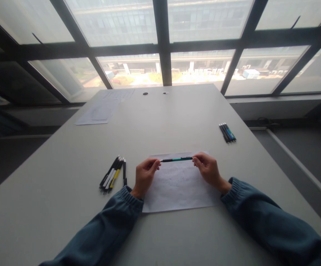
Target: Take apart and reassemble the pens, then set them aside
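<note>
A black and green pen [177, 159] is held level between my two hands, over a sheet of white paper [179, 192]. My left hand [145, 175] pinches its silvery tip end, fingers closed. At the other end, by the clip, the fingers of my right hand [208, 169] are pinched shut. Left of my left hand lies a bunch of pens [110, 175] with black, white and yellow barrels; one black pen [124, 171] lies at its right side. Faint marks show on the paper.
Several pens [227, 133], black with blue and green parts, lie side by side at the right of the white table [171, 122]. Papers [99, 109] rest at the far left. Two round holes [145, 94] sit near the far edge, before the windows.
</note>
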`<state>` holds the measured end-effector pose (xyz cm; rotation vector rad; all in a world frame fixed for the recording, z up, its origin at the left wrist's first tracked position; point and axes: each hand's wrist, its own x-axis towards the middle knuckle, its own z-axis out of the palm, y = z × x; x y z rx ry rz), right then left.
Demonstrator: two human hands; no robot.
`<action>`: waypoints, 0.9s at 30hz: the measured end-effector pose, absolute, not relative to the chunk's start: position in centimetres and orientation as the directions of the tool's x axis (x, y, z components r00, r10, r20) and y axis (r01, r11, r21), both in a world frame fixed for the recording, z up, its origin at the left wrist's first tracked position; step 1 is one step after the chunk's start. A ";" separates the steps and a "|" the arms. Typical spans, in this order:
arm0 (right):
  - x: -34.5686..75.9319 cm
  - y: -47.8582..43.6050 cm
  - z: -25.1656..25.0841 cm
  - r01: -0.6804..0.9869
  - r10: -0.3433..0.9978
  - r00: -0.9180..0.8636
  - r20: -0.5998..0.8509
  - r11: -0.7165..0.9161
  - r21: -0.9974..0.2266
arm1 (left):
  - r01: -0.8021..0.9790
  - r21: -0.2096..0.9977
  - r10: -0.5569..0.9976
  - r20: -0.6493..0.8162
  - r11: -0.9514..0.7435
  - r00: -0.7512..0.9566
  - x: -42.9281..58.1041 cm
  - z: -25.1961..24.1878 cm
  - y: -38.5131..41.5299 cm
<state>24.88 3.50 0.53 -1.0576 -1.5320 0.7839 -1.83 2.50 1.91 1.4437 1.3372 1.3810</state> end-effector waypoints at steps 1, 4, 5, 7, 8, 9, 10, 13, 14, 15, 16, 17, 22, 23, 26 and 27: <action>24.9 3.5 0.5 0.221 0.919 -0.042 0.391 0.390 -0.894 | 0.193 0.961 0.968 0.223 -0.198 -0.114 -1.8 1.9 2.5; 24.8 3.5 0.5 0.224 0.920 -0.041 0.390 0.389 -0.894 | 0.193 0.963 0.970 0.214 -0.190 -0.116 -1.8 1.9 2.5; 24.8 3.5 0.6 0.225 0.920 -0.040 0.390 0.389 -0.894 | 0.197 0.962 0.970 0.213 -0.188 -0.115 -1.8 1.9 2.5; 24.8 3.5 0.6 0.226 0.921 -0.038 0.389 0.387 -0.894 | 0.203 0.962 0.971 0.211 -0.185 -0.115 -1.9 1.9 2.5; 24.8 3.5 0.7 0.227 0.921 -0.038 0.387 0.385 -0.895 | 0.204 0.961 0.971 0.211 -0.184 -0.116 -1.9 1.9 2.5; 24.8 3.5 0.7 0.228 0.922 -0.038 0.385 0.383 -0.895 | 0.205 0.961 0.971 0.210 -0.183 -0.117 -1.9 1.9 2.5; 24.8 3.5 0.7 0.230 0.922 -0.039 0.384 0.382 -0.895 | 0.206 0.961 0.971 0.210 -0.182 -0.119 -1.9 2.0 2.5; 24.8 3.6 0.6 0.231 0.923 -0.040 0.382 0.380 -0.896 | 0.210 0.961 0.970 0.210 -0.182 -0.120 -1.9 2.1 2.5; 24.8 3.6 0.6 0.230 0.924 -0.041 0.380 0.379 -0.897 | 0.210 0.960 0.970 0.211 -0.183 -0.120 -1.9 2.1 2.5; 24.8 3.6 0.5 0.230 0.925 -0.040 0.377 0.376 -0.898 | 0.208 0.960 0.970 0.213 -0.185 -0.119 -1.8 2.1 2.5; 24.8 3.6 0.5 0.229 0.926 -0.039 0.375 0.373 -0.899 | 0.205 0.960 0.969 0.216 -0.188 -0.119 -1.8 2.2 2.5; 24.8 3.6 0.5 0.228 0.927 -0.038 0.372 0.371 -0.900 | 0.204 0.960 0.969 0.218 -0.190 -0.121 -1.8 2.2 2.5; 24.8 3.6 0.5 0.223 0.926 -0.043 0.376 0.375 -0.900 | 0.207 0.959 0.968 0.222 -0.194 -0.121 -1.8 2.1 2.6; 24.8 3.6 0.5 0.223 0.926 -0.044 0.376 0.375 -0.900 | 0.206 0.959 0.968 0.221 -0.193 -0.120 -1.8 2.1 2.6; 24.8 3.6 0.5 0.222 0.925 -0.045 0.376 0.377 -0.899 | 0.203 0.961 0.970 0.215 -0.189 -0.117 -1.8 2.2 2.6; 24.7 3.6 0.6 0.221 0.925 -0.045 0.377 0.377 -0.899 | 0.205 0.961 0.970 0.214 -0.188 -0.116 -1.8 2.2 2.5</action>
